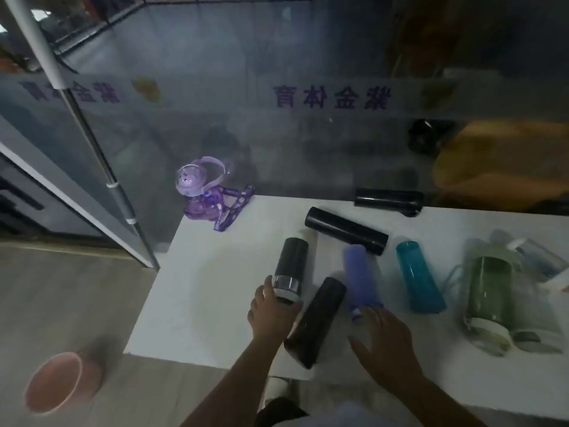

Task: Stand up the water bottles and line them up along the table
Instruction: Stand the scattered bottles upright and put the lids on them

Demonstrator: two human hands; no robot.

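Several bottles lie flat on the white table (209,291). My left hand (272,312) grips the silver-and-white cap end of a black bottle (292,263). A second black bottle (317,320) lies just right of it, near the front edge. My right hand (385,349) hovers open, fingers spread, at the cap end of a blue-violet bottle (361,275). Two more black bottles (346,230) (388,198) lie further back. A teal bottle (418,277) and a green bottle (489,300) lie to the right. A purple bottle (197,192) with a strap stands upright at the far left corner.
A glass wall with a printed band runs right behind the table. A metal pole (92,140) leans at the left. A pink bucket (61,380) sits on the floor at the lower left. A pale bottle (535,257) lies at the right edge.
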